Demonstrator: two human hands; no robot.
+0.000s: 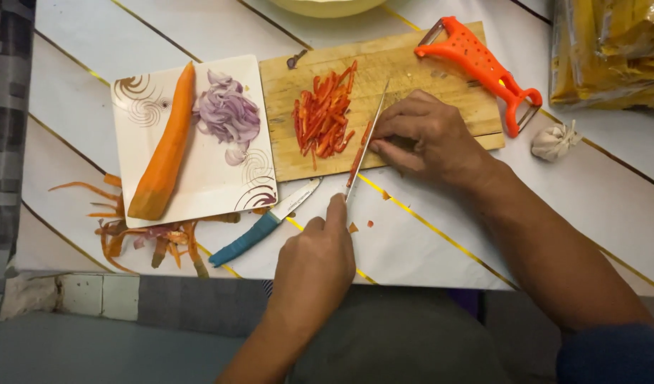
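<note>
Left hand [316, 259] is gripping the knife [362, 146]; right hand [426, 135] is pinching pepper beside the blade, beyond it red strips [323, 114] on the board [426, 78].

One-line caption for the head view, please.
Left hand draws a knife through red pepper on a cutting board, right hand steadying; sliced strips alongside.

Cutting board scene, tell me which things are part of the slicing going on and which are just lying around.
In use: left hand holding knife; right hand steadying a red piece; red strips; cutting board.

Lying about: blue-handled knife, orange peeler, carrot, sliced onion, plate, peelings, garlic bulb.
</note>
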